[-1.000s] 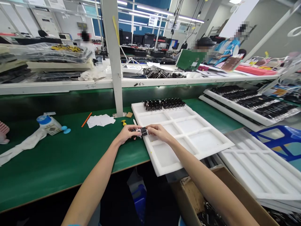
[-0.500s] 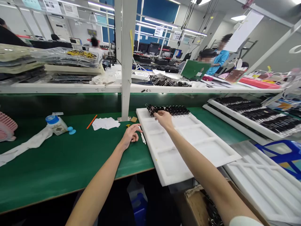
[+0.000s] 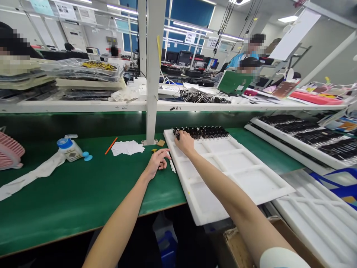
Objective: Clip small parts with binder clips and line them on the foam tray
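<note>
A white foam tray with shallow compartments lies on the green table. Black binder clips stand in a row along its far edge. My right hand is at the left end of that row, its fingers closed on a black clip that they partly cover. Just left of the tray, my left hand hovers near a white pen, fingers apart and slightly curled, holding nothing.
White papers, an orange stick and a blue-capped bottle lie to the left. A white post rises behind the hands to a shelf. More clips fill a tray at right. People are beyond.
My right hand has moved slightly left and down onto the row's left end, with the clip lowered to the tray. My left hand has barely changed. The camera view has shifted slightly.
</note>
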The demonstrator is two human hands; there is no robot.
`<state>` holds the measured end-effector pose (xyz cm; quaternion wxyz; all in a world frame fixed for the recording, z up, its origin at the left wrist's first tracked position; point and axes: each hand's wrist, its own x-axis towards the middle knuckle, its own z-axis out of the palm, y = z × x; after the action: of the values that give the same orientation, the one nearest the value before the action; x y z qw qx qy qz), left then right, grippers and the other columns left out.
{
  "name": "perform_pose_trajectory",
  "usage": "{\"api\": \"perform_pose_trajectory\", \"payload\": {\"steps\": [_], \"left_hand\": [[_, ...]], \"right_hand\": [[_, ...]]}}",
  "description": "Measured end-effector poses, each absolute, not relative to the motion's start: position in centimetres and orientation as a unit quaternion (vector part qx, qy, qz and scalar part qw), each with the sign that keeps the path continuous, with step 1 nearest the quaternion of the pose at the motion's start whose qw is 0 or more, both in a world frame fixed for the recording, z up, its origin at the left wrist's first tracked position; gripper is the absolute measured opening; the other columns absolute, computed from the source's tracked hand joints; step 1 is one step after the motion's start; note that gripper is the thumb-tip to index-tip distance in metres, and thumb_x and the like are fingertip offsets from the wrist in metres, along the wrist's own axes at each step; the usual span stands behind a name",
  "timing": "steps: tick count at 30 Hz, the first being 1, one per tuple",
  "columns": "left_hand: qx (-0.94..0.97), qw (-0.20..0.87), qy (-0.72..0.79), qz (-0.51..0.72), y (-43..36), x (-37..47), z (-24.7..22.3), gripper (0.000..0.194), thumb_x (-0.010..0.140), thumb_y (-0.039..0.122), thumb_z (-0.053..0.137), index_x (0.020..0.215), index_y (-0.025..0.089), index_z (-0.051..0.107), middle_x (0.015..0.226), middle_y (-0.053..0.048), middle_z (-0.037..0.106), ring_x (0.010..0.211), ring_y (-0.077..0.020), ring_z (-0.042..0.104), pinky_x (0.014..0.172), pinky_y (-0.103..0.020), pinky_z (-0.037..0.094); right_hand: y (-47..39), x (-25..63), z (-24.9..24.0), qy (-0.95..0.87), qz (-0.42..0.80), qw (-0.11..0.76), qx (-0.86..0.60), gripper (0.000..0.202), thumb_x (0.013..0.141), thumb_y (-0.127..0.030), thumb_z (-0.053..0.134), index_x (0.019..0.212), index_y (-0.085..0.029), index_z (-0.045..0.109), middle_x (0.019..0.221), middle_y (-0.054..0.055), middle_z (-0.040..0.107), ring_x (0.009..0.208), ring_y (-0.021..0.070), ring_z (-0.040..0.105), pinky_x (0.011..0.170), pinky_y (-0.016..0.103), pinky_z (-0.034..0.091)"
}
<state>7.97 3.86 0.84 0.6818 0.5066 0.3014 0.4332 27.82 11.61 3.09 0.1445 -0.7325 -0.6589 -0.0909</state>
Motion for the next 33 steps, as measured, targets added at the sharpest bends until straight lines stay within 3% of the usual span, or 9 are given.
{"api": "perform_pose_trajectory", "payload": {"steps": [15,20,25,28,29,31,33], "left_hand": [[0.515,0.67,0.31,0.435,4.0,8.1,0.9,0.056,0.085,0.061,0.068,0.119,0.015,0.067,0.094,-0.009,0.068,0.051,-0.008,0.054,0.043,-0.021,0.023],[0.517,0.669,0.306,0.438,4.1,8.1,0.9,0.057,0.086,0.06,0.068,0.12,0.015,0.066,0.093,-0.008,0.067,0.051,-0.008,0.053,0.043,-0.021,0.024],[0.52,0.672,0.3,0.434,4.1,8.1,0.7,0.055,0.088,0.06,0.068,0.117,0.014,0.066,0.095,-0.009,0.067,0.052,-0.0078,0.053,0.044,-0.021,0.024],[0.522,0.671,0.302,0.432,3.9,8.1,0.7,0.053,0.088,0.06,0.068,0.116,0.014,0.067,0.095,-0.008,0.067,0.051,-0.0074,0.053,0.044,-0.021,0.025],[0.522,0.672,0.302,0.431,3.9,8.1,0.7,0.053,0.088,0.06,0.068,0.116,0.015,0.067,0.095,-0.008,0.067,0.051,-0.0074,0.053,0.044,-0.021,0.025],[0.524,0.671,0.303,0.43,3.9,8.0,0.6,0.053,0.087,0.06,0.069,0.116,0.015,0.068,0.094,-0.008,0.067,0.052,-0.0078,0.053,0.044,-0.022,0.025],[0.53,0.666,0.304,0.429,3.9,8.0,0.6,0.053,0.087,0.06,0.069,0.115,0.015,0.068,0.093,-0.009,0.068,0.052,-0.0081,0.054,0.044,-0.022,0.026]], "right_hand": [[12.7,27.1,3.7,-0.646,-0.116,0.103,-0.747,0.026,0.101,-0.023,0.04,0.12,-0.012,0.055,0.12,0.021,0.065,0.107,0.0285,0.064,0.08,0.034,0.052],[10.3,27.3,6.0,-0.656,-0.086,0.112,-0.742,0.032,0.104,-0.033,0.044,0.125,-0.013,0.058,0.12,0.019,0.066,0.101,0.0281,0.068,0.082,0.034,0.051],[0.5,32.2,8.3,-0.644,-0.085,0.266,-0.713,0.043,0.101,-0.041,0.05,0.137,-0.019,0.058,0.13,0.014,0.068,0.103,0.0255,0.068,0.088,0.033,0.052],[-9.5,37.5,7.4,-0.542,-0.121,0.416,-0.721,0.045,0.098,-0.052,0.047,0.131,-0.026,0.063,0.112,0.014,0.073,0.082,0.0259,0.069,0.081,0.039,0.057],[-13.1,39.4,6.4,-0.477,-0.149,0.452,-0.739,0.046,0.096,-0.056,0.048,0.131,-0.032,0.064,0.107,0.015,0.073,0.084,0.0295,0.07,0.079,0.043,0.057],[-20.1,42.9,3.3,-0.319,-0.192,0.474,-0.798,0.052,0.09,-0.063,0.046,0.136,-0.044,0.061,0.116,0.019,0.07,0.104,0.0376,0.07,0.087,0.053,0.056],[-26.0,45.5,-1.3,-0.221,-0.135,0.419,-0.87,0.054,0.077,-0.066,0.051,0.128,-0.054,0.061,0.106,0.02,0.07,0.102,0.0437,0.07,0.086,0.06,0.054]]}}
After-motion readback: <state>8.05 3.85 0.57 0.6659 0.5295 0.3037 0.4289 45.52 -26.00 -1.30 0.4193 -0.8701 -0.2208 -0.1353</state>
